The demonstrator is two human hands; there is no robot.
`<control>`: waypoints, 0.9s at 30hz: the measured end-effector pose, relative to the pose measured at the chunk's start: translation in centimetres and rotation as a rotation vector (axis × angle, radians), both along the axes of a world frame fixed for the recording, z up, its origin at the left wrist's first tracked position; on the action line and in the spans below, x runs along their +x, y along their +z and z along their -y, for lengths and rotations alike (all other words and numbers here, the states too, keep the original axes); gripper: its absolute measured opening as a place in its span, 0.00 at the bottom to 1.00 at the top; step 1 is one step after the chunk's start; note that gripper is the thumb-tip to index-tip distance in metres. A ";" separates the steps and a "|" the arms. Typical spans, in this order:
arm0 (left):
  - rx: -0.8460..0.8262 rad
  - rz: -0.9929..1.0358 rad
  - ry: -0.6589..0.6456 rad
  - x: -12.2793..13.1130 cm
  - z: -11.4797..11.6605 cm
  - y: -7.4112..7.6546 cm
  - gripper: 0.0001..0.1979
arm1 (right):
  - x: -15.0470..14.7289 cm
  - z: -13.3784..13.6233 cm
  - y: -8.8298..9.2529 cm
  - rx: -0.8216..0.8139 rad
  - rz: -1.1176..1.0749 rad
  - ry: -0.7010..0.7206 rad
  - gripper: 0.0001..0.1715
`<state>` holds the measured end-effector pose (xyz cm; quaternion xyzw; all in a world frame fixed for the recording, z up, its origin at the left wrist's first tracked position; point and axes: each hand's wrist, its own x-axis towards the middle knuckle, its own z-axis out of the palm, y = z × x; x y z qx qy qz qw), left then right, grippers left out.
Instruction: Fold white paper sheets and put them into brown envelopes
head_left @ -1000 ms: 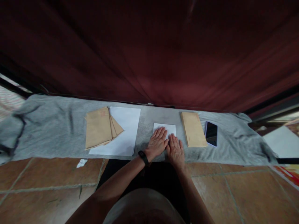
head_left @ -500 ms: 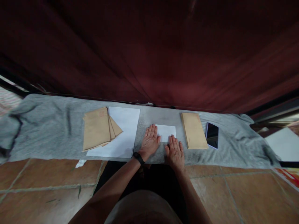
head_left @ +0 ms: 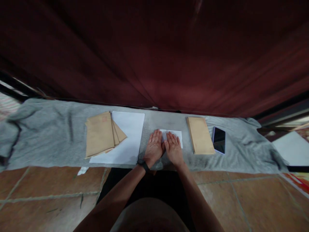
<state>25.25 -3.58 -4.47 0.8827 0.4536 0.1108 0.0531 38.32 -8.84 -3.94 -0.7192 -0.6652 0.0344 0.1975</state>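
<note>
A small white folded paper (head_left: 179, 135) lies on the grey cloth, partly covered by both hands. My left hand (head_left: 154, 147) rests flat over its left end, fingers stretched out and pointing away from me. Beside it my right hand (head_left: 173, 149) lies flat on the middle of the paper, fingers extended, its thumb close to the left hand. To the left is a stack of large white sheets (head_left: 130, 132), with several brown envelopes (head_left: 100, 133) fanned over its left part. A neat pile of brown envelopes (head_left: 201, 135) lies to the right of the hands.
A phone (head_left: 219, 140) with a dark screen lies just right of the envelope pile. The grey cloth (head_left: 60, 129) covers a long narrow surface. A dark red curtain-like sheet (head_left: 154, 58) rises behind it. On the tiled floor (head_left: 48, 183) is a white scrap (head_left: 82, 170).
My right hand has slid left and forward across the white paper, from its right end to beside my left hand. The left hand stays nearly in place.
</note>
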 end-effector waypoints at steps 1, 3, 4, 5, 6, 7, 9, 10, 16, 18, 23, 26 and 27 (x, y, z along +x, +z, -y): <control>0.003 -0.001 0.000 0.0 0.0 0.0 0.29 | -0.3 -0.4 -0.1 -0.011 0.004 0.008 0.30; 0.009 -0.001 0.001 0.0 0.0 -0.1 0.28 | -0.6 -0.7 -0.3 -0.026 0.019 0.008 0.30; 0.012 0.000 0.000 0.0 0.0 -0.1 0.28 | -0.7 -0.8 -0.5 -0.028 0.028 0.005 0.30; 0.015 0.001 -0.001 0.0 0.0 -0.1 0.28 | -0.7 -0.8 -0.6 -0.028 0.039 0.000 0.29; 0.017 0.003 -0.002 0.0 0.0 -0.2 0.28 | -0.7 -0.8 -0.7 -0.026 0.051 -0.006 0.29; 0.019 0.005 -0.002 0.0 0.0 -0.2 0.28 | -0.6 -0.9 -0.8 -0.025 0.063 -0.010 0.29; 0.021 0.011 -0.004 0.0 0.0 -0.3 0.29 | -0.4 -0.9 -0.9 -0.029 0.085 -0.024 0.29; 0.022 0.014 -0.006 0.1 0.0 -0.3 0.29 | -0.2 -1.0 -1.0 -0.033 0.094 -0.031 0.29; 0.008 0.032 0.007 0.1 0.1 -0.2 0.30 | 0.8 -1.1 -1.4 -0.029 0.121 -0.090 0.30; 0.001 0.035 0.012 0.1 0.2 -0.1 0.30 | 1.1 -0.9 -1.8 -0.015 0.119 -0.120 0.30; -0.004 0.030 0.016 0.1 0.2 0.1 0.30 | 1.7 -0.1 -2.4 0.032 0.107 -0.206 0.32; 0.001 0.024 0.016 0.1 0.2 0.1 0.31 | 1.8 0.2 -2.5 0.056 0.113 -0.256 0.33; -0.001 0.021 0.017 0.1 0.2 0.1 0.31 | 1.8 0.3 -2.5 0.063 0.115 -0.274 0.33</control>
